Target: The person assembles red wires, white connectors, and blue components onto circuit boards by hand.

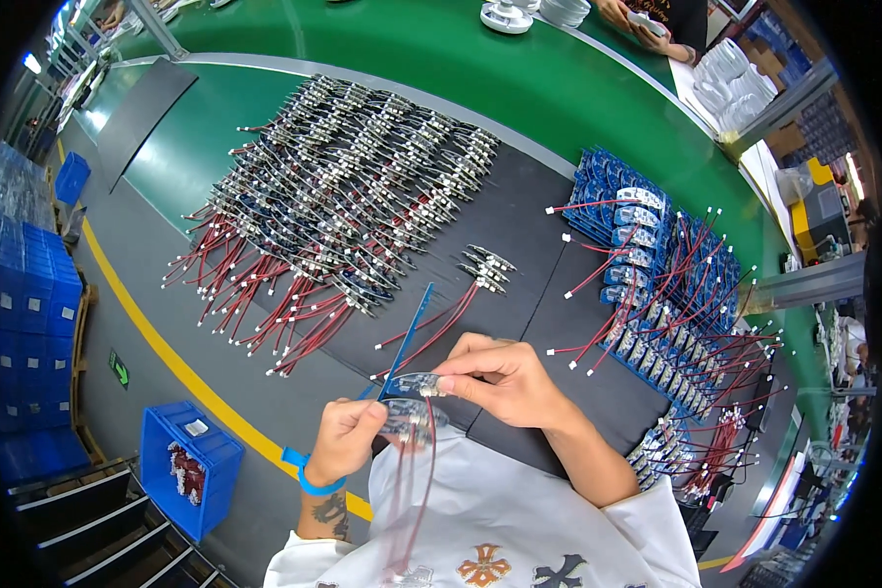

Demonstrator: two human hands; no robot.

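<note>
My left hand [351,438], a blue band on its wrist, pinches a stack of small blue circuit boards [409,419] in front of my chest. Red wires hang below them, blurred. My right hand [508,380] grips the right end of the top circuit board [414,385] between thumb and fingers, by its pale parts. From between the hands a thin blue board strip [412,328] sticks up. Just beyond lies a small cluster of wired boards [488,269] on the black mat [529,250].
Dense rows of wired boards [353,176] cover the mat's far left. Blue board panels with red wires [647,245] are stacked on the right. A blue bin [216,461] stands on the floor at left. Across the green bench [382,39], another person's hands [647,34] hold a white part.
</note>
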